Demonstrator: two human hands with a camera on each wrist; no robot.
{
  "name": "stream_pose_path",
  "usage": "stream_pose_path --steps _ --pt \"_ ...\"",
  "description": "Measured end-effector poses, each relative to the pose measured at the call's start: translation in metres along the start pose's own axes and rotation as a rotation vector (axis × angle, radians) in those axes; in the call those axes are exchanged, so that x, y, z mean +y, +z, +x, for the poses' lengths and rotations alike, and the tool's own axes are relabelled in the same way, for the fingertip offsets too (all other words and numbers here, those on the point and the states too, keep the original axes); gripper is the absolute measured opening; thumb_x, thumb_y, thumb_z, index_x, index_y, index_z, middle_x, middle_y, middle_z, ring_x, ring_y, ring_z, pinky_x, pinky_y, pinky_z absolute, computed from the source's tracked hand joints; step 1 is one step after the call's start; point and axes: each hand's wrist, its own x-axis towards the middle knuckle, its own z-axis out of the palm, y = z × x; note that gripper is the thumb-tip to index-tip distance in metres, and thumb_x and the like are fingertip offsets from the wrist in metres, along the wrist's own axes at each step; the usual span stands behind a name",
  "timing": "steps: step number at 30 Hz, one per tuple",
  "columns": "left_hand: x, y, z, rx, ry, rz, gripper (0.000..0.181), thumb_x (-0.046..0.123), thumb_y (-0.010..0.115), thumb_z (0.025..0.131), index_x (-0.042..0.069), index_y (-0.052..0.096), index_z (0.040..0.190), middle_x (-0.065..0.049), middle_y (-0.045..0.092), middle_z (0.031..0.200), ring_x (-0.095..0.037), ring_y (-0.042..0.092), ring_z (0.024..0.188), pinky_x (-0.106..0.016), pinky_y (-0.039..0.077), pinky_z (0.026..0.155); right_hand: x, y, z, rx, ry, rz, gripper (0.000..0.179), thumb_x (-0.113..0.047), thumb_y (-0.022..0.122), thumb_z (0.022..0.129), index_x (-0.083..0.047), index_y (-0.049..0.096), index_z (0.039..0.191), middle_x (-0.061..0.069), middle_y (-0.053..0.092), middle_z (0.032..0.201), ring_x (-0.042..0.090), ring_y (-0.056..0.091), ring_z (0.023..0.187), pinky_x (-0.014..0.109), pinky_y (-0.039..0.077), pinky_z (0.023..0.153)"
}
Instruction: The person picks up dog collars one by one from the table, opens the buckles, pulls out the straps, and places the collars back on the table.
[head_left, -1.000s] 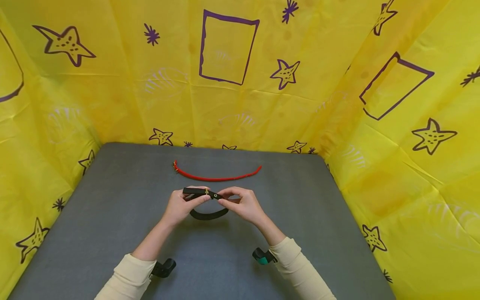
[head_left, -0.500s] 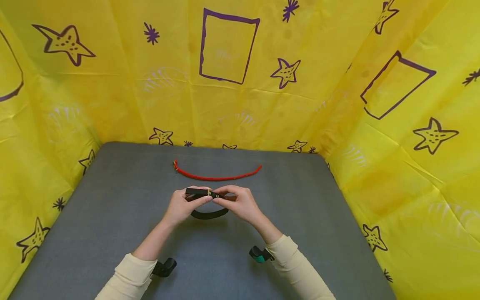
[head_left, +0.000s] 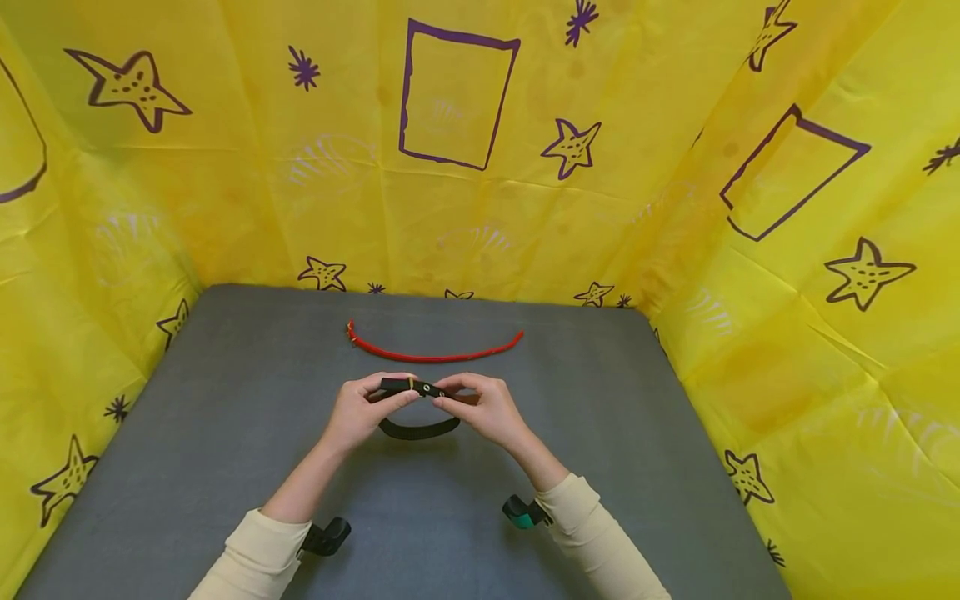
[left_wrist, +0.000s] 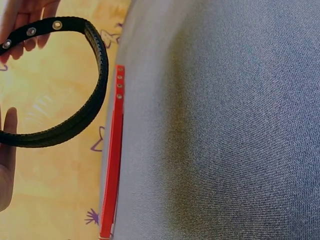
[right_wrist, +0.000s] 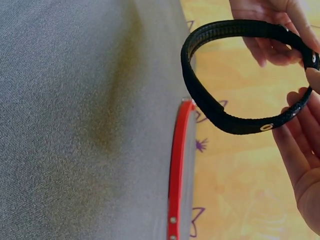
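A black collar (head_left: 420,432) with metal eyelets is bent into a loop, raised above the table between both hands. My left hand (head_left: 358,410) pinches it with thumb and fingers beside a gold-coloured fitting, where the flat end overlaps. My right hand (head_left: 489,408) pinches the strap just to the right, by the eyelets. In the left wrist view the collar (left_wrist: 92,107) shows its round loop and several eyelets. The right wrist view shows the collar (right_wrist: 200,102) with fingers of the right hand (right_wrist: 305,165) under its band.
A red collar (head_left: 435,359) with a gold-coloured buckle at its left end lies on the grey table (head_left: 420,533), beyond the hands. Yellow patterned cloth (head_left: 465,208) walls the table at back and sides. Dark wrist devices (head_left: 327,536) sit at the sleeve cuffs.
The black strap's flat left end has shifted a little to the right, and two eyelets now show between the hands. My right hand moved slightly left, then back. The red collar stays put.
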Motion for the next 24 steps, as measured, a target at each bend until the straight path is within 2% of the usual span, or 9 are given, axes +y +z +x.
stream_pose_path --steps 5,7,18,24 --pt "-0.022 -0.001 0.003 -0.001 -0.005 0.003 0.025 0.007 0.077 0.084 0.0 0.073 0.108 -0.016 0.071 0.105 -0.012 0.069 0.088 -0.025 0.055 0.076 0.002 0.0 0.0 -0.019 0.015 0.023 0.018 -0.004 0.073 0.087 0.001 0.072 0.103 0.011 0.071 0.099 0.022 0.066 0.092 0.038 0.056 0.082" --pt "-0.025 -0.001 0.004 0.0 -0.005 0.009 0.024 0.01 0.077 0.084 0.003 0.074 0.107 -0.013 0.071 0.105 -0.012 0.069 0.088 -0.025 0.055 0.077 0.002 0.0 0.0 -0.024 0.015 0.033 0.019 -0.004 0.074 0.086 0.001 0.071 0.104 0.012 0.071 0.099 0.024 0.066 0.092 0.039 0.056 0.082" --pt "-0.025 0.001 0.002 -0.038 0.01 -0.013 0.022 0.018 0.079 0.083 0.011 0.075 0.103 -0.004 0.072 0.103 -0.018 0.069 0.091 -0.03 0.056 0.078 -0.004 0.002 0.002 -0.033 -0.049 -0.001 0.02 -0.003 0.072 0.087 0.002 0.071 0.106 0.013 0.07 0.104 0.026 0.067 0.096 0.044 0.055 0.084" --pt "-0.027 0.0 0.002 -0.05 0.007 0.003 0.023 0.019 0.078 0.084 0.011 0.075 0.105 -0.005 0.072 0.103 -0.018 0.069 0.09 -0.029 0.056 0.078 -0.003 0.001 0.001 -0.033 -0.056 -0.01 0.018 -0.002 0.072 0.087 0.003 0.071 0.104 0.015 0.07 0.102 0.027 0.067 0.094 0.044 0.055 0.083"
